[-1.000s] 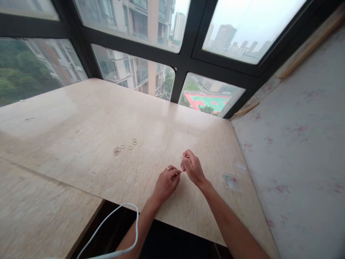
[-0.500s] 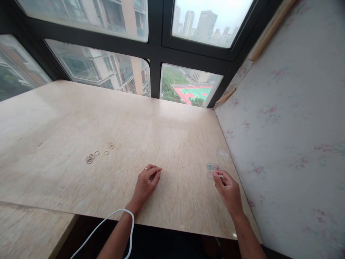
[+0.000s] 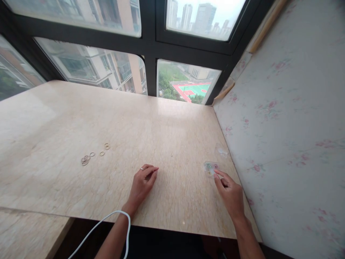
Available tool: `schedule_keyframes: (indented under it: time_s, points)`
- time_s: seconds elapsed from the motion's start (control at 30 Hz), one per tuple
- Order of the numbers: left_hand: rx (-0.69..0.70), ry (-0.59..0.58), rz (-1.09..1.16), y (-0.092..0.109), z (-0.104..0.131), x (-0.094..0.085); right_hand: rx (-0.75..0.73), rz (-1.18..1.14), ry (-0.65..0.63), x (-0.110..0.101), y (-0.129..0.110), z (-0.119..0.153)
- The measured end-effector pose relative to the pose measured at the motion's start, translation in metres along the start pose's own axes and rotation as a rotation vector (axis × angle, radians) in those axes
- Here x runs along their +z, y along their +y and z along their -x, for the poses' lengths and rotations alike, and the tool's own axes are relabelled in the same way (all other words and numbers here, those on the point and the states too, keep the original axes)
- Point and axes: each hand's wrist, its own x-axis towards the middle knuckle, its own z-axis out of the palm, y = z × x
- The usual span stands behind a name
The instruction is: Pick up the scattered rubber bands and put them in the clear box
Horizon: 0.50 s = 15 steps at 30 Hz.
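Taking the small clear box [image 3: 211, 167] near the right edge of the marble surface [image 3: 167, 118] as the landmark: far to its left lies a loose cluster of thin gold rings [image 3: 95, 154], spread flat in a short line and well apart from both hands, probably laid out so each can be picked singly. A white cable [image 3: 107, 225] loops by the left forearm, below and left of the box. Nearer, still left of the box, the left hand [image 3: 141, 183] rests palm-down on the surface, fingers curled loosely and a ring on one finger; it grips nothing that I can see, and seems parked as a steadying rest. At the box itself, the right hand [image 3: 230, 192] reaches in from just below and right, forefinger and thumb drawn together at the box's near corner. Whether that grip is closed on a small item or only touching the box, I cannot tell. Right of the box rises a flowered wall [image 3: 291, 118].
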Motion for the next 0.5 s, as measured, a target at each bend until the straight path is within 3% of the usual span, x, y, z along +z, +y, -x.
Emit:
schedule_keyframes:
  time_s: [0.13, 0.3, 0.37, 0.5]
  points:
    - [-0.002, 0.003, 0.006, 0.000, 0.000, 0.000, -0.068, -0.078, -0.028, 0.013, -0.012, 0.025]
    - [-0.005, 0.008, 0.033, -0.001, 0.003, 0.001, -0.304, -0.089, -0.275, 0.043, -0.021, 0.055]
    - [-0.008, 0.007, 0.054, 0.000, 0.005, 0.000, -0.298, -0.088, -0.289, 0.048, -0.021, 0.057]
    - [-0.028, 0.002, 0.145, -0.001, 0.005, -0.006, -0.143, -0.198, -0.289, 0.046, -0.018, 0.052]
